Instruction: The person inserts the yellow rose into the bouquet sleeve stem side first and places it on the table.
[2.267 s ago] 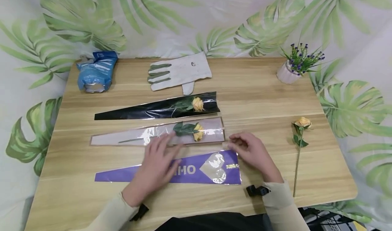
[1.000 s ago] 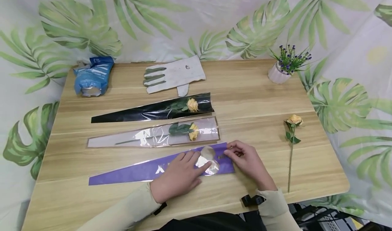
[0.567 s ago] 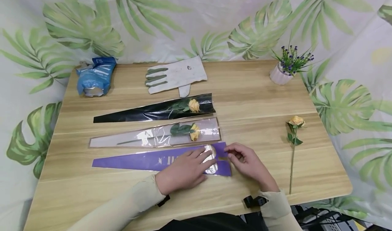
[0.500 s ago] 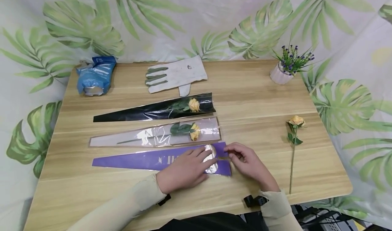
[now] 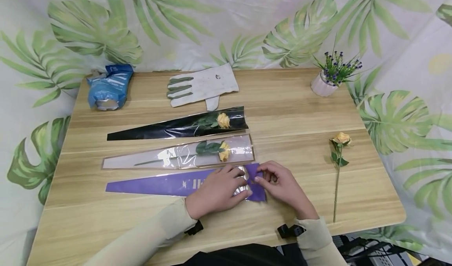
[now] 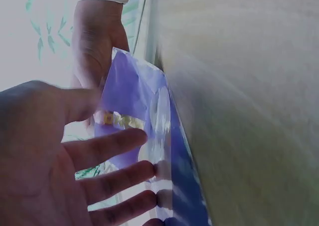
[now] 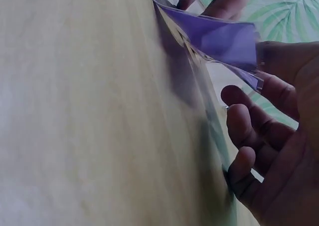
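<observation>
A long tapered purple flower sleeve [image 5: 152, 184] with a shiny silver design lies nearest the person in the head view. My left hand [image 5: 220, 189] rests over its wide part, fingertips on the film; in the left wrist view those fingers [image 6: 119, 181] are spread and nearly straight. At the sleeve's wide end, my right hand [image 5: 282, 183] pinches the edge between thumb and forefinger. That end of the purple film [image 7: 219, 39] stands raised from the tabletop in the right wrist view, while the other right fingers [image 7: 239, 123] curl loosely beneath.
Beyond lie a clear-fronted pale sleeve [image 5: 127, 163] and a black sleeve [image 5: 141, 133], each holding a yellow rose. A loose rose [image 5: 338, 179] lies at right. Farther back are a work glove [image 5: 208, 85], a blue packet [image 5: 109, 87] and a potted plant [image 5: 323, 85].
Both hands came together on the purple sleeve, the left moving rightward along it. The sleeve's narrow end swung away from the person, and the right hand took hold of the wide end.
</observation>
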`<move>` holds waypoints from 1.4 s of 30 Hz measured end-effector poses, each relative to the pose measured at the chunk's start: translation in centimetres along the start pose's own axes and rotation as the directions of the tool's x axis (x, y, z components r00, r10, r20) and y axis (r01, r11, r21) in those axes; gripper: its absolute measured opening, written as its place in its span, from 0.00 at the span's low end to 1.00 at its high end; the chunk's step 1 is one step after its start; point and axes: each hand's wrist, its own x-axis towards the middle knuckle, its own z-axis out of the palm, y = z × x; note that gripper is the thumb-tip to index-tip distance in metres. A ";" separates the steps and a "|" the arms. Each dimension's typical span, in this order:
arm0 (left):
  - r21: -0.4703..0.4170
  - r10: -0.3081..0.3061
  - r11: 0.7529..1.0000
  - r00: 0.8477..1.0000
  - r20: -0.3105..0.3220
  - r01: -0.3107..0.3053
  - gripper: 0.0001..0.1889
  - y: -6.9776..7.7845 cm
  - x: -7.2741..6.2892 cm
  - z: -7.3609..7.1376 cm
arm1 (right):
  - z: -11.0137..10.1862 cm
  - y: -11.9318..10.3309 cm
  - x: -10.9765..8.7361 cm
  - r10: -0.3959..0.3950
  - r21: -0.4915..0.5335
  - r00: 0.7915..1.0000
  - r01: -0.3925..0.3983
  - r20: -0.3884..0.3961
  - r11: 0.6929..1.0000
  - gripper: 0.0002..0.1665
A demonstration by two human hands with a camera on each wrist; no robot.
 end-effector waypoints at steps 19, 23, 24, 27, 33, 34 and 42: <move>-0.082 -0.152 0.985 0.988 -0.034 0.149 0.21 0.4 1.0 -0.2 | 1.3 2.9 -0.4 -0.006 -0.102 1.000 0.003 -0.028 0.995 0.18; -0.083 -0.154 0.985 0.988 -0.009 0.153 0.19 0.5 1.1 -0.3 | 1.6 3.0 -0.2 0.032 -0.097 0.996 -0.041 -0.089 0.995 0.16; -0.086 -0.157 0.984 0.988 0.001 0.156 0.19 0.6 1.1 -0.3 | 1.6 3.0 -0.2 0.043 -0.087 0.994 -0.053 -0.104 0.995 0.16; -0.089 -0.169 0.981 0.985 0.018 0.170 0.20 0.6 1.2 -0.2 | 1.8 3.0 0.1 0.074 -0.069 0.988 -0.084 -0.135 0.994 0.14; -0.093 -0.183 0.979 0.983 0.015 0.184 0.20 0.7 1.3 -0.2 | 2.2 2.2 0.4 0.106 0.008 0.982 -0.107 -0.156 0.994 0.13; -0.097 -0.185 0.978 0.983 0.015 0.185 0.19 0.7 1.3 -0.2 | 2.1 1.6 0.4 0.112 0.023 0.981 -0.110 -0.159 0.994 0.13; -0.108 -0.203 0.973 0.979 0.008 0.202 0.21 0.6 1.4 -0.2 | 1.7 -1.6 0.9 0.136 0.077 0.976 -0.125 -0.168 0.989 0.13</move>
